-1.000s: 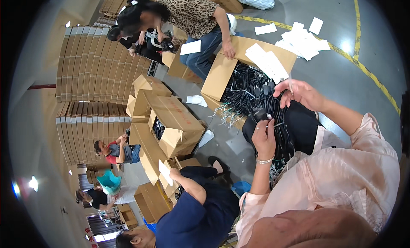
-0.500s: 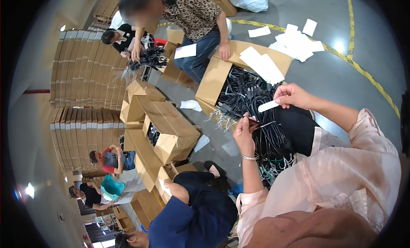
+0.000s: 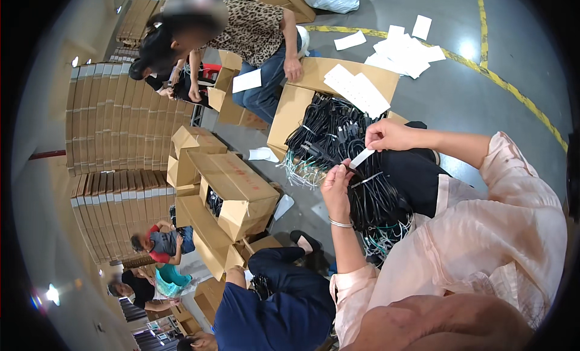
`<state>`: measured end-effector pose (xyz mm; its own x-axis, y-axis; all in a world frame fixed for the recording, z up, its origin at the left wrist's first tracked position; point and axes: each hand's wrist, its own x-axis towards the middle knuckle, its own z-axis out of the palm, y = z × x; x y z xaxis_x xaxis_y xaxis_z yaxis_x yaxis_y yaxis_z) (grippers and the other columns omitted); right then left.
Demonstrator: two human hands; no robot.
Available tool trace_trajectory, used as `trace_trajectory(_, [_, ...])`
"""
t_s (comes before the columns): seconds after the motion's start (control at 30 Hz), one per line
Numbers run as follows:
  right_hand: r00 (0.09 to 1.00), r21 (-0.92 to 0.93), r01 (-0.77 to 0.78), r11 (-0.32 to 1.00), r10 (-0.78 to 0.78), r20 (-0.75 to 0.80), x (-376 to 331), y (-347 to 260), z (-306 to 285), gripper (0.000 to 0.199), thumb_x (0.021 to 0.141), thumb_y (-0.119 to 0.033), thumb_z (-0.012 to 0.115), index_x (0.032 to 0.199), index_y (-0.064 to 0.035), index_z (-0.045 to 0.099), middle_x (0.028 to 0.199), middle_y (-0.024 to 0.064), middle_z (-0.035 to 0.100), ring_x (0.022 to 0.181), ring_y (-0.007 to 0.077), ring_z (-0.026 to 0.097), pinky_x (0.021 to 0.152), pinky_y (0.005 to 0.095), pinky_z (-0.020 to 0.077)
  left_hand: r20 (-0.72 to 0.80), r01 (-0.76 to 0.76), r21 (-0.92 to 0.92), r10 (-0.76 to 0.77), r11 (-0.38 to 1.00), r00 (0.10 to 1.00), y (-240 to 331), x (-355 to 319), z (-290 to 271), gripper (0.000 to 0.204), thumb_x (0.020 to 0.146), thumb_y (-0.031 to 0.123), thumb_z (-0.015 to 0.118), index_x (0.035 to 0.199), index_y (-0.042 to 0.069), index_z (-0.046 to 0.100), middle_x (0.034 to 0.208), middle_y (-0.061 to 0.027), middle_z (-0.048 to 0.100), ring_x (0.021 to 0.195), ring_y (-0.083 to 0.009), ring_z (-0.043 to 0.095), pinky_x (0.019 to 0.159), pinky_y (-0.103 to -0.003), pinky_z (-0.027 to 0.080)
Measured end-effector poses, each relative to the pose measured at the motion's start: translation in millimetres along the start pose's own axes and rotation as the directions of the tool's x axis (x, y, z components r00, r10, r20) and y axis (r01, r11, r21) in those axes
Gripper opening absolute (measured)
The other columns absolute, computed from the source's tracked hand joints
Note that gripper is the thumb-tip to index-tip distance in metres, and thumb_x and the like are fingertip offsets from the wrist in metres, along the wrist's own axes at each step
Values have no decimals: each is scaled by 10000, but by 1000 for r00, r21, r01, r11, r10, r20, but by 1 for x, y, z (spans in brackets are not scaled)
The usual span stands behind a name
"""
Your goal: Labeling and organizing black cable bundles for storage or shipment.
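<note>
My right hand [image 3: 386,135] is closed in a pinch on one end of a narrow white label strip [image 3: 364,158]. The strip's other end slants down to the fingertips of my left hand [image 3: 336,183]. My left hand is closed at a black power cord, whose exact hold is partly hidden by the fingers. Below both hands, a tied bundle of black power cords [image 3: 376,197] lies over my lap, its bare white and green wire ends hanging down. Just beyond, an open cardboard box [image 3: 290,116] holds more black cord bundles with plugs.
White label sheets [image 3: 357,91] rest on the box flap; more white sheets [image 3: 406,56] lie on the floor beside yellow tape. A co-worker in a leopard-print shirt [image 3: 254,28] sits beyond the box. Another in dark blue [image 3: 272,315] sits at left, near open cartons [image 3: 241,188].
My right hand has moved left and down, bringing the label strip to the left fingertips; the strip is now tilted more steeply. The whole view has shifted slightly.
</note>
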<state>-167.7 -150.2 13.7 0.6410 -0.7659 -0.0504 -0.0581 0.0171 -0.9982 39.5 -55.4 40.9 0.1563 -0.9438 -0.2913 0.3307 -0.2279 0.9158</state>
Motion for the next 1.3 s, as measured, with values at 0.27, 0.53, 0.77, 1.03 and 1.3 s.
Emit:
trace_trajectory(0.27, [995, -100, 33, 994, -24, 97, 15, -15, 17, 100, 778, -116, 619, 792, -19, 639, 656, 48, 637, 603, 104, 608, 562, 257, 471, 44, 42, 71, -45, 997, 998, 5, 10, -5, 163, 884, 86, 590, 995, -30, 620, 969, -115, 654, 821, -153, 625, 729, -303, 530])
trace_trajectory(0.53, [992, -116, 32, 993, -18, 121, 14, -16, 17, 106, 776, -118, 617, 795, -16, 639, 660, 49, 640, 600, 108, 606, 561, 257, 470, 11, 46, 111, -47, 993, 999, 3, 12, -5, 170, 883, 101, 596, 990, -27, 633, 924, -79, 655, 764, -120, 616, 687, -289, 546])
trace_trajectory(0.77, [984, -94, 35, 995, -18, 175, 10, -22, 15, 134, 802, -143, 627, 841, -14, 634, 695, 44, 640, 629, 90, 596, 566, 251, 470, -37, 3, 150, 3, 989, 999, 0, 11, 1, 172, 871, 127, 620, 958, -20, 645, 863, -56, 647, 685, -114, 594, 646, -278, 532])
trace_trajectory(1.03, [984, 209, -98, 973, 63, 168, -16, -15, 27, 183, 879, -190, 612, 955, -27, 575, 813, 26, 621, 752, 83, 602, 640, 238, 495, -68, -88, 260, 109, 962, 992, -5, 8, 9, 173, 869, 127, 623, 948, -25, 653, 812, -39, 635, 656, -98, 566, 600, -243, 496])
trace_trajectory(1.3, [1000, 165, 17, 986, -13, -24, -16, -5, 41, 81, 813, -90, 621, 841, -20, 590, 705, -5, 581, 662, 58, 539, 584, 215, 441, -78, -88, 164, 102, 983, 992, -8, 6, 5, 183, 884, 137, 604, 968, -21, 644, 843, -39, 633, 701, -106, 583, 634, -257, 515])
